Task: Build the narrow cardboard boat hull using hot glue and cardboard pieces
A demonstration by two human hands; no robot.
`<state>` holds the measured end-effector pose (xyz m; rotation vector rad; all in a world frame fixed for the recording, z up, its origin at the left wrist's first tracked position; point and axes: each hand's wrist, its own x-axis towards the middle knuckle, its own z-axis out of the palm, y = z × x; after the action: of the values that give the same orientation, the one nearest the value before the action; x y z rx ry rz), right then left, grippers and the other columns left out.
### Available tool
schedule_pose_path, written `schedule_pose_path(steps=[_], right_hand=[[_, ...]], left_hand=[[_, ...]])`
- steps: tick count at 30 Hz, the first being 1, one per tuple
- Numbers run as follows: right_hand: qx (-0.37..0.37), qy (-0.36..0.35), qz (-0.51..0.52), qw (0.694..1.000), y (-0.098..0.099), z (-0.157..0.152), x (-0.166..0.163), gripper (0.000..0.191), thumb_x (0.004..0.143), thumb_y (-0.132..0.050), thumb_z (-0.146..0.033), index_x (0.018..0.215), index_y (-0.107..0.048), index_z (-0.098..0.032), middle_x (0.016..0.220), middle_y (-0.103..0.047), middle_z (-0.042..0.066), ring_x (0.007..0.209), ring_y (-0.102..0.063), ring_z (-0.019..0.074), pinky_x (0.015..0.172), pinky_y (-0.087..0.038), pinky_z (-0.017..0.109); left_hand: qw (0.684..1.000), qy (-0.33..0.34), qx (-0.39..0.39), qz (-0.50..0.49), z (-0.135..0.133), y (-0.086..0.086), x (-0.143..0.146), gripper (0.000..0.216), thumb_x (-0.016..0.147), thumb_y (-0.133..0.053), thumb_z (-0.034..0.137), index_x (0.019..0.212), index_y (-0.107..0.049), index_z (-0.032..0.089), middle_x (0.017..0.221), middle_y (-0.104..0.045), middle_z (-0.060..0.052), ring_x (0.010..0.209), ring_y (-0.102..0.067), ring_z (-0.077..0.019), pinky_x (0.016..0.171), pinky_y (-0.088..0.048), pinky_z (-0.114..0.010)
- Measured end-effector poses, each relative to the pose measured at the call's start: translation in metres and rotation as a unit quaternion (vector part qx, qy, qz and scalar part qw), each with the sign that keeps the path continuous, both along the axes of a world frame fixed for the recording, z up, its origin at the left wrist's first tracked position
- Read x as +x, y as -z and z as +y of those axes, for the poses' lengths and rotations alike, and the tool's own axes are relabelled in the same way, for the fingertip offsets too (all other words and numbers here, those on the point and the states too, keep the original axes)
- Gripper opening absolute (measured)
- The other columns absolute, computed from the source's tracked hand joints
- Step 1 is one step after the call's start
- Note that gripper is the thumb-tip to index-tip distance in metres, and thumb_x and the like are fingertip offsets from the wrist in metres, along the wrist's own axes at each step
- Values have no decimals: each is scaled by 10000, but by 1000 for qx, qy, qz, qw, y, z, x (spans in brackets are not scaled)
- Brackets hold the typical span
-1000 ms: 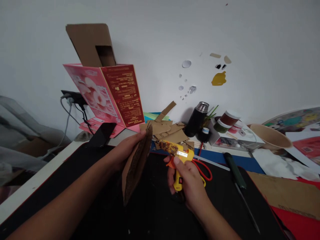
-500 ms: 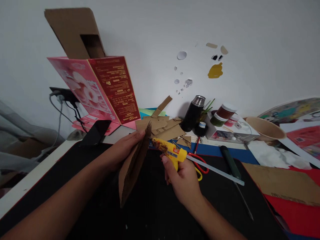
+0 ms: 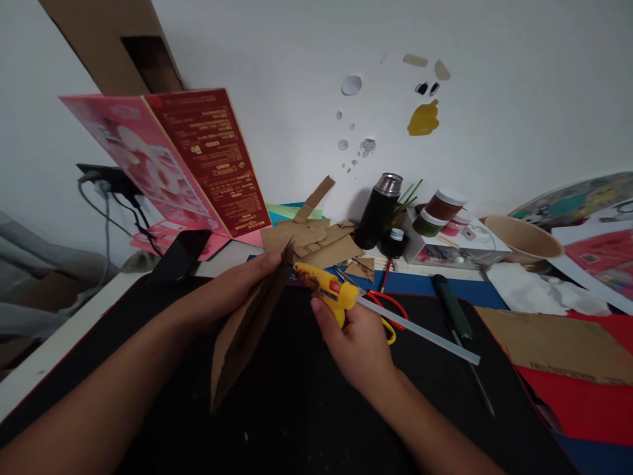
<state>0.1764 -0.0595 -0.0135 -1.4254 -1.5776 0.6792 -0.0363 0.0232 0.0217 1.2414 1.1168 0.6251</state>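
Note:
My left hand (image 3: 247,280) is closed on a folded piece of cardboard (image 3: 242,336), held up on edge above the black mat (image 3: 306,409). Its fingers behind the cardboard are hidden. A yellow hot glue gun (image 3: 329,290) is gripped in my right hand (image 3: 359,340), with a long clear glue stick (image 3: 420,330) poking out of its back. The gun's nozzle points left, close to the cardboard's far upper edge; whether they touch I cannot tell. Red and yellow scissors (image 3: 390,310) lie just behind my right hand.
Cardboard scraps (image 3: 316,241) are piled at the back. A black thermos (image 3: 378,211), ink bottle (image 3: 394,243) and paint jars (image 3: 442,211) stand behind. To the right is a green-handled screwdriver-like tool (image 3: 452,307). A phone (image 3: 180,256) leans near the pink folder (image 3: 198,171).
The view has shifted, so most things sit a little higher and further left. The cardboard leans more to the left. Both hands keep their holds on the cardboard and the glue gun.

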Motion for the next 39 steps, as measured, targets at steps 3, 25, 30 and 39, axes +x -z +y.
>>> schedule_pose_path(steps=[3, 25, 30, 39], right_hand=[[41, -6, -74, 996, -2, -1, 0, 317, 1021, -550, -448, 1057, -768, -220, 887, -801, 88, 782, -744, 276, 668, -540, 340], [105, -31, -255, 961, 5, -5, -4, 371, 1068, -468, -438, 1075, -731, -176, 640, -666, 18, 495, -593, 190, 525, -363, 295], [106, -26, -267, 958, 5, -5, -3, 367, 1070, -469, -441, 1015, -723, -181, 647, -684, 31, 531, -639, 206, 538, -378, 297], [111, -30, -300, 947, 7, -4, -2, 363, 1077, -440, -434, 973, -686, -189, 682, -719, 40, 541, -677, 206, 536, -376, 291]], left_hand=[[993, 61, 93, 36, 3, -10, -9, 671, 953, -571, 723, 1421, -676, 254, 1478, -685, -58, 1418, -570, -342, 1212, -426, -419], [934, 199, 193, 224, 9, -22, -22, 675, 1042, -365, 718, 1553, -543, 314, 1643, -521, 18, 1493, -481, -268, 1277, -292, -364], [933, 201, 199, 221, 7, -25, -21, 656, 1049, -353, 707, 1510, -587, 302, 1619, -551, 15, 1474, -499, -272, 1258, -313, -346], [929, 212, 202, 228, 7, -25, -21, 653, 1057, -348, 703, 1530, -569, 311, 1615, -553, 33, 1480, -491, -250, 1249, -313, -321]])
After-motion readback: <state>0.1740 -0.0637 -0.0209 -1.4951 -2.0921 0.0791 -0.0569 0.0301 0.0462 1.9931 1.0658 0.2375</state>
